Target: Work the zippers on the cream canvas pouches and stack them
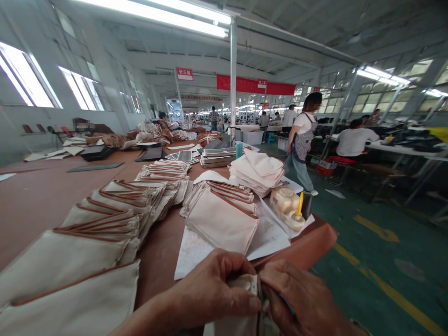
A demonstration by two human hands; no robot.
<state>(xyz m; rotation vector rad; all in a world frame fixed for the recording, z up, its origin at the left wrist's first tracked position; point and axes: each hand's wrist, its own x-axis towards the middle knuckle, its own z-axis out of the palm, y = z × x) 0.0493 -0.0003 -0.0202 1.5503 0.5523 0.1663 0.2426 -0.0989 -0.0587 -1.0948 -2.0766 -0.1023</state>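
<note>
At the bottom middle, a cream piece of leather or fabric (241,325) with a folded edge is held between both hands. My left hand (206,294) pinches it, thumb on top and fingers curled behind. Close against its right edge, my right hand (301,294) is closed on the edge. A bit of blue shows under the right fingers; what it belongs to is hidden. Just beyond the hands, a fanned stack of cream pieces with brown edges (220,219) rests on white paper (269,233). To the left, overlapping rows of similar pieces (98,233) spread over the brown table (42,196).
At the table's right corner stand a clear plastic container (282,200) and a yellow-handled tool (300,204). A pile of cream pieces (257,170) and a teal cylinder (239,149) are behind. A person (303,135) walks in the aisle; another (355,137) sits farther right.
</note>
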